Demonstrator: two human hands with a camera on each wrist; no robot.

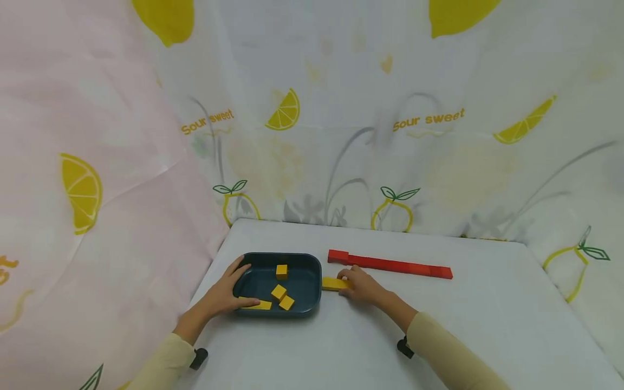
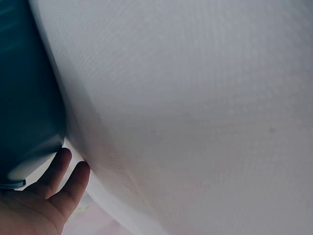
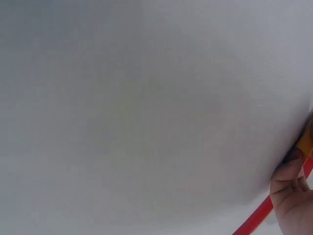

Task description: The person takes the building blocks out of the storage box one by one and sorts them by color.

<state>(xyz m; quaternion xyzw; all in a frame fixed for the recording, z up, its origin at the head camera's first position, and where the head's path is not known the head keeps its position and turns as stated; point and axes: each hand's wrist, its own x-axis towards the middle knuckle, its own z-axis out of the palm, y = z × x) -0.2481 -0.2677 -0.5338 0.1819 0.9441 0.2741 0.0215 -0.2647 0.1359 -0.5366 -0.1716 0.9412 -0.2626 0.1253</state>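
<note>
A dark teal rectangular tray [image 1: 306,281] rests on the white table, with several yellow cubes [image 1: 281,272] and a flat yellow strip [image 1: 260,305] inside. My left hand [image 1: 219,293] grips the tray's left end, thumb over the near rim and fingers at the far corner. The left wrist view shows two of its fingers [image 2: 71,191] along the tray's outer side. Just right of the tray, my right hand [image 1: 362,285] pinches a long yellow block [image 1: 332,284] whose left end is right at the tray's wall. In the right wrist view, thumb and fingers close on that block [image 3: 305,142].
Behind the right hand lies a row of red blocks [image 1: 395,265], its left end raised a little. White fabric with lemon prints [image 1: 341,162] hangs at the back edge of the table [image 1: 487,314], and pinkish fabric [image 1: 122,179] on the left.
</note>
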